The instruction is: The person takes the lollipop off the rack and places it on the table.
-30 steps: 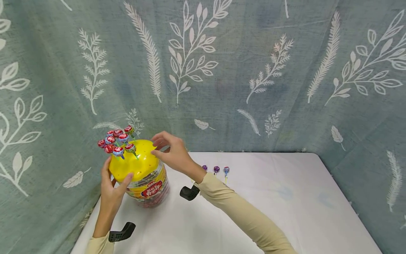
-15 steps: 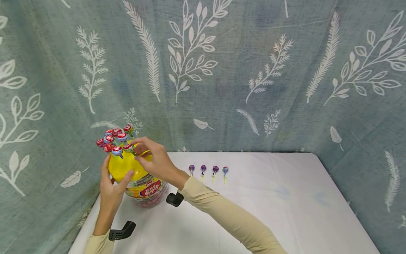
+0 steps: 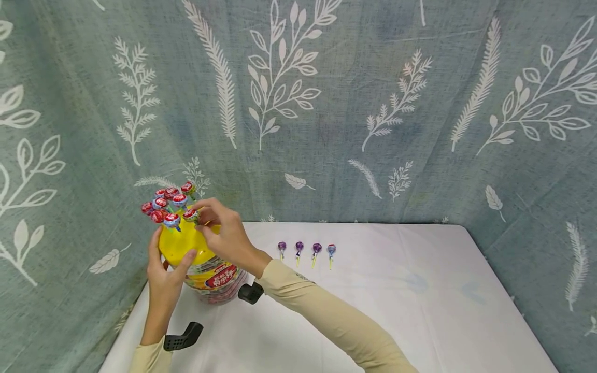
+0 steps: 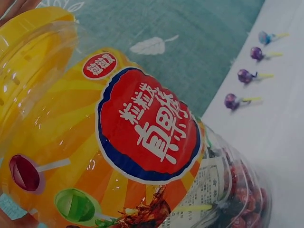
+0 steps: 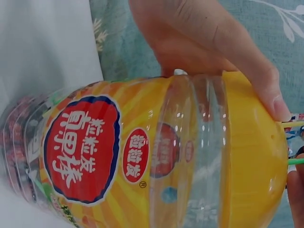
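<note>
A clear plastic jar (image 3: 214,277) with a red and yellow label (image 4: 142,128) stands at the table's far left corner, its lower part full of wrapped sweets. Its yellow domed lid (image 3: 186,241) has holes, and several red-wrapped lollipops (image 3: 168,203) stand in them. My left hand (image 3: 171,248) grips the lid's near side, thumb on the front. My right hand (image 3: 199,217) reaches over the lid and pinches the stick of the nearest red lollipop (image 3: 189,213). In the right wrist view its thumb (image 5: 266,90) lies along the lid (image 5: 256,161), beside a stick (image 5: 294,124).
Several purple and blue lollipops (image 3: 306,248) lie in a row on the white table (image 3: 420,300), right of the jar; they also show as lollipops (image 4: 244,76) in the left wrist view. A leaf-print green curtain (image 3: 326,103) closes in the back and both sides.
My right hand has moved left from the lid's right edge to the lollipop cluster and closed on a stick. The row on the table is now uncovered. The left hand has stayed put.
</note>
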`<move>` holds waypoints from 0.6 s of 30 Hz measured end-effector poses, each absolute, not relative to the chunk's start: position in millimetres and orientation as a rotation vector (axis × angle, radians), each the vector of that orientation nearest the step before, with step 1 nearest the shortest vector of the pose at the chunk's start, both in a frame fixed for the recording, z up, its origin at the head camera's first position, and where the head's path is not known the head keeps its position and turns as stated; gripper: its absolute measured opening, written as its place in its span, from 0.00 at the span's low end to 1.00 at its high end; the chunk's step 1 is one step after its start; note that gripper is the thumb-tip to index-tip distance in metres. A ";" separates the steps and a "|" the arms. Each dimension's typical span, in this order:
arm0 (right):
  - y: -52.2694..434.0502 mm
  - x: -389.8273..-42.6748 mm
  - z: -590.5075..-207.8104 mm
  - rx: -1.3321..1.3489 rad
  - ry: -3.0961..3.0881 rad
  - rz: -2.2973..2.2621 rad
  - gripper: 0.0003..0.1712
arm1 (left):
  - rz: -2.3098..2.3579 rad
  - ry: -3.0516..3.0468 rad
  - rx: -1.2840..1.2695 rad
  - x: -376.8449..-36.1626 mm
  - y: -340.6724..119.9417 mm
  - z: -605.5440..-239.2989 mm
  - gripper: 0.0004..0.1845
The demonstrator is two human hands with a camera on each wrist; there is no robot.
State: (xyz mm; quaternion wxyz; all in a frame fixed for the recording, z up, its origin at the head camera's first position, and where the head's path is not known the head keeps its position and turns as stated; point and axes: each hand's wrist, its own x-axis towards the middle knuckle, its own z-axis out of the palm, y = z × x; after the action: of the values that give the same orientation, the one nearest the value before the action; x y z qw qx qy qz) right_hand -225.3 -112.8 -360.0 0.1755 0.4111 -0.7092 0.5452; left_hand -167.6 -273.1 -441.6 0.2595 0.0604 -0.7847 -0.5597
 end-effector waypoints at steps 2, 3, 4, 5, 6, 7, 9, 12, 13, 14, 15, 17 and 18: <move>-112.5 -224.2 -359.2 1.152 -2.001 1.566 0.20 | -1.522 -2.122 0.157 -167.6 -273.1 -441.6 0.42; -112.5 -224.0 -359.2 1.147 -1.999 1.571 0.20 | -1.522 -2.123 0.157 -167.5 -273.1 -441.6 0.42; -112.6 -224.1 -359.4 1.146 -1.991 1.580 0.20 | -1.523 -2.121 0.157 -167.6 -273.0 -441.8 0.42; -112.7 -224.2 -359.5 1.145 -1.983 1.589 0.20 | -1.522 -2.121 0.157 -167.6 -273.1 -442.1 0.42; -110.9 -221.3 -355.7 1.148 -1.971 1.600 0.20 | -1.522 -2.122 0.157 -167.5 -273.1 -442.2 0.42; -109.2 -218.4 -351.5 1.154 -1.955 1.607 0.20 | -1.518 -2.127 0.163 -167.5 -273.0 -442.2 0.42; -107.2 -215.4 -345.2 1.163 -1.928 1.626 0.19 | -1.509 -2.139 0.172 -167.6 -273.0 -441.8 0.42; -104.9 -215.3 -339.8 1.163 -1.920 1.646 0.20 | -1.503 -2.151 0.179 -167.6 -272.6 -440.8 0.42; -105.6 -218.5 -341.9 1.162 -1.920 1.651 0.20 | -1.501 -2.154 0.180 -167.6 -272.5 -440.7 0.43; -106.2 -221.9 -344.5 1.159 -1.928 1.658 0.21 | -1.502 -2.152 0.176 -167.4 -272.4 -440.4 0.43; -106.3 -224.8 -346.9 1.161 -1.924 1.673 0.21 | -1.503 -2.147 0.171 -167.2 -272.5 -440.3 0.43; -103.8 -226.2 -346.9 1.166 -1.920 1.690 0.22 | -1.503 -2.141 0.166 -166.8 -272.7 -440.0 0.43; -101.8 -226.1 -345.9 1.168 -1.918 1.692 0.22 | -1.502 -2.139 0.165 -166.8 -272.9 -439.9 0.43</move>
State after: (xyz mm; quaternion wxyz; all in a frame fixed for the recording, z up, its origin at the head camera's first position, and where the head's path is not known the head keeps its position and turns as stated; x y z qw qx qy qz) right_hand -226.1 -101.8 -345.9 0.1640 0.4099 -0.6729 0.5936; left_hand -166.8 -272.9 -439.9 0.2584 0.0608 -0.7889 -0.5542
